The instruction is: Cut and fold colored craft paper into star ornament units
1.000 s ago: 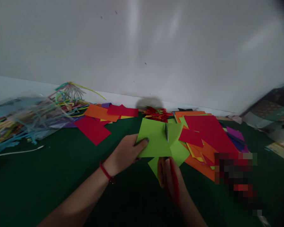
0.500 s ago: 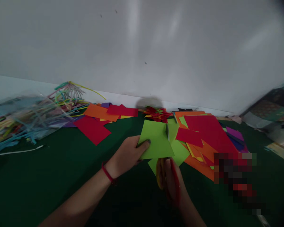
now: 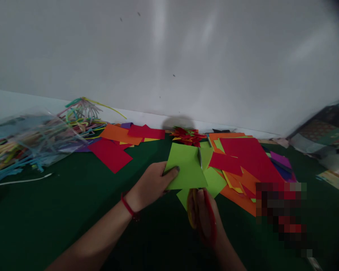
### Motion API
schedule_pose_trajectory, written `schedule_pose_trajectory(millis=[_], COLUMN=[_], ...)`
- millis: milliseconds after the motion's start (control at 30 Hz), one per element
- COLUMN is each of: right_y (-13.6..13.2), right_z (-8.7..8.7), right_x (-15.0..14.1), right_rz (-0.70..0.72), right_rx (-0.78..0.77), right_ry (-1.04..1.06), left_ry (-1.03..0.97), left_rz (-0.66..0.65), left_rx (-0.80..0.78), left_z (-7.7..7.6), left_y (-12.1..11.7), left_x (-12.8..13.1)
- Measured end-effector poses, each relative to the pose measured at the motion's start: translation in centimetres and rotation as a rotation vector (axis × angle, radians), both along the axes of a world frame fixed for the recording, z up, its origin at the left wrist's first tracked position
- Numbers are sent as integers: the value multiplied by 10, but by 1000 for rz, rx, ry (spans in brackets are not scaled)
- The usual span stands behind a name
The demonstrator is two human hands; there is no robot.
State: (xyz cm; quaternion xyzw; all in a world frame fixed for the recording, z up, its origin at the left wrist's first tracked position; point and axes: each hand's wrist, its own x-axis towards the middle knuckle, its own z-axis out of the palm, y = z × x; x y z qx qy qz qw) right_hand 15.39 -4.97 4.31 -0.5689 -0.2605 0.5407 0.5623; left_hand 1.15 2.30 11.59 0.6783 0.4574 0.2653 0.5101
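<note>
My left hand [image 3: 156, 180] pinches the left edge of a light green sheet of paper [image 3: 185, 165], thumb on top. My right hand [image 3: 207, 210] grips scissors [image 3: 211, 210] with red and yellow handles, fingers through the loops. Their blades run along the right part of the sheet, with a blade showing near the far edge and a narrow flap of paper bent up on the right. The rest of the blades is hidden by the paper. Below the held sheet, another light green sheet [image 3: 216, 183] rests on the green tabletop [image 3: 101, 210].
A red sheet [image 3: 248, 150] tops a pile of coloured paper at right. Small cut pieces [image 3: 188, 135] in red and green lie by the wall. Red and orange sheets [image 3: 120, 133] spread at left, near a clear bag [image 3: 45, 131] with pipe cleaners. A pixelated patch hides something at lower right.
The scissor handles and my right hand have shifted very slightly, and the handle loops look a little further apart. My left hand and the green sheet stay nearly still.
</note>
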Motion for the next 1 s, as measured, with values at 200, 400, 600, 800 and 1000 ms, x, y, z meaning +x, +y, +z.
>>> schedule_pose_trajectory(millis=[200, 400, 600, 800, 1000], right_y=[0, 1, 2, 9, 11], right_z=[4, 6, -3, -14, -7], right_x=[1, 0, 5, 13, 15], right_rz=[-1, 9, 50, 96, 157], right_rx=[-54, -18, -54, -105, -92], right_ry=[-53, -64, -19, 35, 10], left_ry=[2, 4, 16, 66, 34], left_rz=[1, 6, 15, -11, 13], left_rx=[-12, -13, -7, 20, 47], left_z=[1, 3, -3, -7, -11], left_y=[1, 2, 5, 12, 25], left_x=[0, 0, -1, -2, -14])
